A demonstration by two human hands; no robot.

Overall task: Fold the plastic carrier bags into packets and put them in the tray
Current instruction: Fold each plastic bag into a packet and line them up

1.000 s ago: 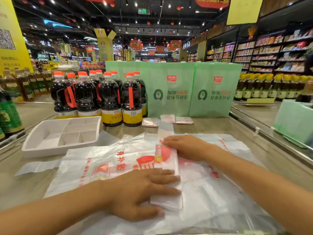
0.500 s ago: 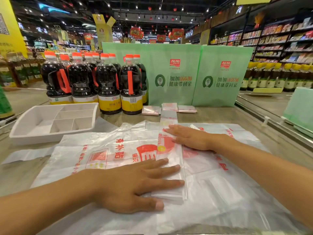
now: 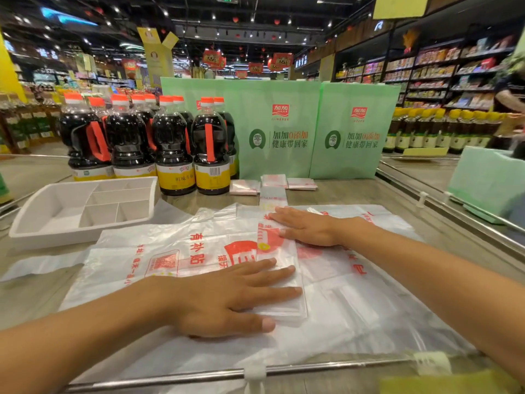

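A long folded strip of white carrier bag (image 3: 279,261) with red print lies on top of a stack of flat bags (image 3: 355,302) in the middle of the table. My left hand (image 3: 227,297) presses flat on the near end of the strip, fingers straight. My right hand (image 3: 306,226) presses flat on its far part. A white divided tray (image 3: 37,223) stands at the left with nothing in its compartments. Three folded packets (image 3: 272,183) lie at the back by the green boxes.
Several dark sauce bottles (image 3: 170,146) with orange caps stand behind the tray. Two green boxes (image 3: 284,129) close off the back. A metal rail (image 3: 170,379) runs along the near edge, another along the right side (image 3: 443,214). Shop shelves lie beyond.
Both hands stay flat on the folded strip in much the same places. The camera has tilted slightly, so the scene sits a little lower than one second ago.
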